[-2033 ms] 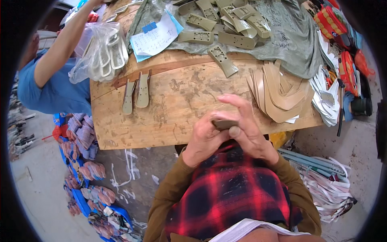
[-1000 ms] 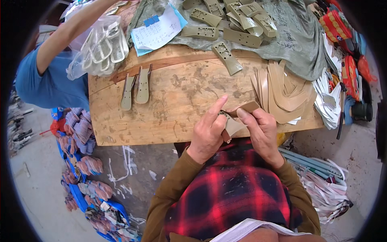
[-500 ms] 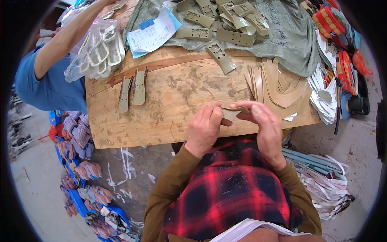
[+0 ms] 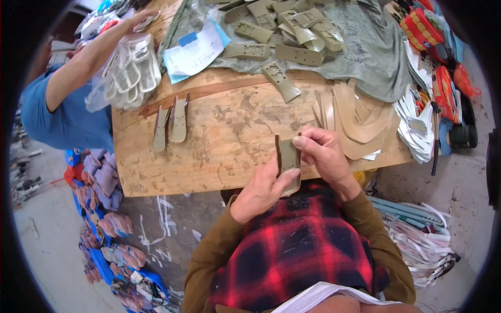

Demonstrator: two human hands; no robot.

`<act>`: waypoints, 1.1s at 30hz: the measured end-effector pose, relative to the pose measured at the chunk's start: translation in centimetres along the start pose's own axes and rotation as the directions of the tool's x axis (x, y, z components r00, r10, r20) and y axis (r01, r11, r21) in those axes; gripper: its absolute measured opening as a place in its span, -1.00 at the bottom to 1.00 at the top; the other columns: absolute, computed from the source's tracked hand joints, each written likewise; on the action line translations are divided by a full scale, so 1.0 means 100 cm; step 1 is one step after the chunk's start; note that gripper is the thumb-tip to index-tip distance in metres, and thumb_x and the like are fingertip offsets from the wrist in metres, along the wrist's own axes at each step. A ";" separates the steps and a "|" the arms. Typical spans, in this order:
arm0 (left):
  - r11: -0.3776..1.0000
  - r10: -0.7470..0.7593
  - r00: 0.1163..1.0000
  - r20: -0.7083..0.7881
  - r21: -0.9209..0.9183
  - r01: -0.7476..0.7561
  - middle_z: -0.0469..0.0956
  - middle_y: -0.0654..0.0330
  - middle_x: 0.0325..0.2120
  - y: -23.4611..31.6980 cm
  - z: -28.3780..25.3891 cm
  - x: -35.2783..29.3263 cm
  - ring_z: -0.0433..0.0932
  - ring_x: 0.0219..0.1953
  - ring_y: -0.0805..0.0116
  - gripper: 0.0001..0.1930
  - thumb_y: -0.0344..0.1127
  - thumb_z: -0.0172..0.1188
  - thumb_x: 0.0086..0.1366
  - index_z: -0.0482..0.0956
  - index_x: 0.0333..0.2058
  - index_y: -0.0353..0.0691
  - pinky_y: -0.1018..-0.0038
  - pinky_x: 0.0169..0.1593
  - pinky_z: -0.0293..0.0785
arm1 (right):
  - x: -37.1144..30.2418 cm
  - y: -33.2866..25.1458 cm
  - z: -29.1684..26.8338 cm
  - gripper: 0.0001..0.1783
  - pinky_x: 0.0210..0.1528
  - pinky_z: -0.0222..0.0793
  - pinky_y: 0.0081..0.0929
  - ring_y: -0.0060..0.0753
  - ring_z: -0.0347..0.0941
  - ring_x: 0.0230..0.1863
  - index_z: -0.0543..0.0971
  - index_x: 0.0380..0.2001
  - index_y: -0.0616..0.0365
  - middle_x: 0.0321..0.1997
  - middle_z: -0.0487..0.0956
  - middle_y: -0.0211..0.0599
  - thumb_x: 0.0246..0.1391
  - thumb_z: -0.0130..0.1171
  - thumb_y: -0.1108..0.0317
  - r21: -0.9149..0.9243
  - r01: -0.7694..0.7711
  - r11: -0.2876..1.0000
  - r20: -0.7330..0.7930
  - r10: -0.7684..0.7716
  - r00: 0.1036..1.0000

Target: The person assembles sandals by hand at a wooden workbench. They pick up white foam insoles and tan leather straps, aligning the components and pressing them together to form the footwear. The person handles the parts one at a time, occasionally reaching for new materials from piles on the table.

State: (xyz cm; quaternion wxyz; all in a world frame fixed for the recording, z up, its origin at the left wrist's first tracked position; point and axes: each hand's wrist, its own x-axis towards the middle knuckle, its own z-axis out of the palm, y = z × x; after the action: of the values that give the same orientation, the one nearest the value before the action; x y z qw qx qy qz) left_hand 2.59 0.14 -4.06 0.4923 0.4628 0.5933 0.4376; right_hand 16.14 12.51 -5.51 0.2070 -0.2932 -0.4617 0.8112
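Near the table's front edge, my left hand [image 4: 261,192] grips a smooth olive wedge-shaped piece [image 4: 290,156], its thumb lying across the lower part. Dark brown strips stand along the piece's two sides and stick up past its top end. My right hand [image 4: 324,155] pinches the strip at the upper right corner between thumb and fingers. To the left lie two similar brown-edged pieces, a narrower one [image 4: 160,133] and a wider one [image 4: 179,124]. Beige curved strips [image 4: 360,122] are heaped on the table just right of my right hand.
Several olive pieces with holes [image 4: 300,31] lie on a grey-green sack [image 4: 365,68] at the back; one [image 4: 282,81] sits apart. Clipped papers [image 4: 195,55] and a plastic bag of pale loops [image 4: 133,73] are at left. A co-worker's arm [image 4: 86,73] reaches in there. Bundles [image 4: 117,221] cover the left floor.
The olive piece has turned from nearly edge-on to upright, showing its face and both brown strips. My left hand has shifted lower on it; my right fingers have closed on its upper corner.
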 end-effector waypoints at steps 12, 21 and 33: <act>0.466 0.384 0.753 -0.534 0.816 0.342 0.58 -0.02 -0.18 -0.030 -0.152 0.001 0.58 -0.20 0.15 -0.56 -0.26 0.18 0.32 0.40 0.11 -0.30 0.31 -0.16 0.49 | -0.040 -0.058 -0.114 -0.83 -0.17 0.29 -0.36 -0.28 0.41 -0.24 0.58 -0.30 0.17 -0.36 0.50 -0.27 0.03 0.23 0.37 -0.989 0.110 0.098 0.064 -0.387 0.920; 0.908 0.223 0.826 -0.518 0.420 0.018 0.59 0.17 -0.17 -0.012 -0.049 0.022 0.55 -0.17 0.39 -0.77 -0.41 0.12 0.34 0.55 -0.05 -0.26 0.50 -0.11 0.47 | -0.035 -0.038 -0.122 -0.89 -0.10 0.25 -0.31 -0.16 0.37 -0.20 0.56 -0.39 0.18 -0.37 0.48 -0.29 -0.03 0.24 0.43 -0.981 0.153 0.118 0.089 -0.428 0.900; 0.835 0.053 0.999 -0.004 -0.548 -0.047 0.59 0.15 -0.19 0.006 0.050 0.043 0.57 -0.15 0.34 -0.68 -0.21 0.07 0.41 0.52 -0.03 -0.34 0.43 -0.04 0.48 | -0.035 -0.060 -0.068 -0.93 -0.04 0.24 -0.27 -0.15 0.39 -0.12 0.47 -0.38 0.15 -0.23 0.49 -0.19 0.05 0.16 0.50 -0.962 0.207 0.178 0.001 -0.756 0.655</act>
State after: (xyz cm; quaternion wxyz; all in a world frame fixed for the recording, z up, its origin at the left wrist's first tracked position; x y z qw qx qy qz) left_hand 7.27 4.80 -4.90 0.5957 0.3207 0.4285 0.5990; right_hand 23.73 17.58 -2.04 0.3738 -0.3760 -0.8256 0.1932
